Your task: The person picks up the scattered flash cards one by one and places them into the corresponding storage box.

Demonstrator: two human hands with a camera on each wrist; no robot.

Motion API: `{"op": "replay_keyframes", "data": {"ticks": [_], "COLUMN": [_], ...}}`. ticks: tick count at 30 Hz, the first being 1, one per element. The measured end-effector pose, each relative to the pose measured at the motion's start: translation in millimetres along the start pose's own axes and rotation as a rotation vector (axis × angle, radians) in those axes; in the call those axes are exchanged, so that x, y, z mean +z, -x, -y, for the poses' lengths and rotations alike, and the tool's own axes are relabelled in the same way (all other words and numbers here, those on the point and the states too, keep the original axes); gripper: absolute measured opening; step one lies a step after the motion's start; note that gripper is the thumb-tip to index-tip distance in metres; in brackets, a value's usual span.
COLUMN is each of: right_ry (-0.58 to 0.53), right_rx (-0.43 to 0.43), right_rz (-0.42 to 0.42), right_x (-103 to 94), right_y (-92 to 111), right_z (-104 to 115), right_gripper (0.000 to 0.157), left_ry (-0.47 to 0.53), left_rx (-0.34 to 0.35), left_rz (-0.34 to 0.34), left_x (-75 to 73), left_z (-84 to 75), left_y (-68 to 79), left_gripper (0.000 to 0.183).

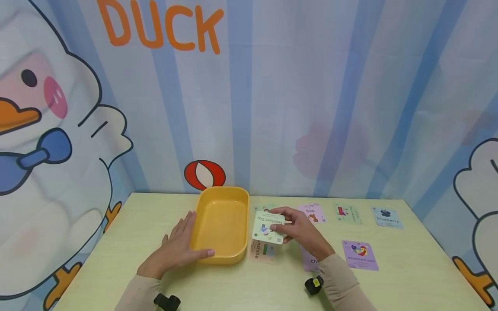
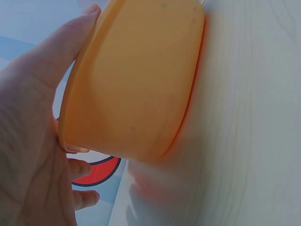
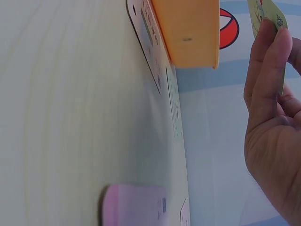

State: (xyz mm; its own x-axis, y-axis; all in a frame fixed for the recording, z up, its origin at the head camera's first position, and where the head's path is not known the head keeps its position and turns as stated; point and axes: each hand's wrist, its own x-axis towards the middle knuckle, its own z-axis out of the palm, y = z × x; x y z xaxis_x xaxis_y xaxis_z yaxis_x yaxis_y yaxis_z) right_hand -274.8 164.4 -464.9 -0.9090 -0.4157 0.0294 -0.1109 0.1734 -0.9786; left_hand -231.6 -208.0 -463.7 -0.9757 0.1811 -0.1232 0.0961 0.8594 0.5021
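Observation:
My right hand [image 1: 301, 229] pinches a pale green "Teachers' Day" card [image 1: 261, 224] between thumb and fingers. The card is above the table, just right of a yellow plastic tray [image 1: 221, 258], and its edge shows in the right wrist view. Against the tray's left side lies my left hand [image 1: 175, 250], fingers stretched along the wall and thumb over the near rim. The left wrist view shows that thumb at the rim from the side. Below the held card a peach "sunshine" card [image 1: 262, 255] lies partly covered, and another green card [image 1: 264, 207] peeks out behind it.
More cards lie to the right: a pink dog card [image 1: 312, 213], a green card [image 1: 352, 214], a blue blueberry card [image 1: 387, 217], a purple amusement park card [image 1: 359, 255], and a purple card [image 1: 309, 262] partly hidden by my right wrist. A duck-print curtain [image 1: 272, 108] hangs behind the table.

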Motion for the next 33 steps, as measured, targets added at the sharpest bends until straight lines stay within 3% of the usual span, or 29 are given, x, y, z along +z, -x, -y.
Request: {"op": "replay_keyframes", "data": {"ticks": [10,33], "right_ry": [-0.027,-0.079], "right_rx": [0.01,0.003], "right_rz": [0.026,0.062], "right_x": [12.5,35.3], "right_y": [-6.3,-15.9], "right_z": [-0.3,-3.1], "right_gripper": [0.054,0.045], "left_ry": [0.012,-0.006], "left_rx": [0.004,0.022], "left_rz": [0.003,-0.01], "left_x": [1.8,-1.7], "left_z": [-0.6,-2.4], "left_y": [0.0,2.9], "left_gripper": [0.132,0.128]}}
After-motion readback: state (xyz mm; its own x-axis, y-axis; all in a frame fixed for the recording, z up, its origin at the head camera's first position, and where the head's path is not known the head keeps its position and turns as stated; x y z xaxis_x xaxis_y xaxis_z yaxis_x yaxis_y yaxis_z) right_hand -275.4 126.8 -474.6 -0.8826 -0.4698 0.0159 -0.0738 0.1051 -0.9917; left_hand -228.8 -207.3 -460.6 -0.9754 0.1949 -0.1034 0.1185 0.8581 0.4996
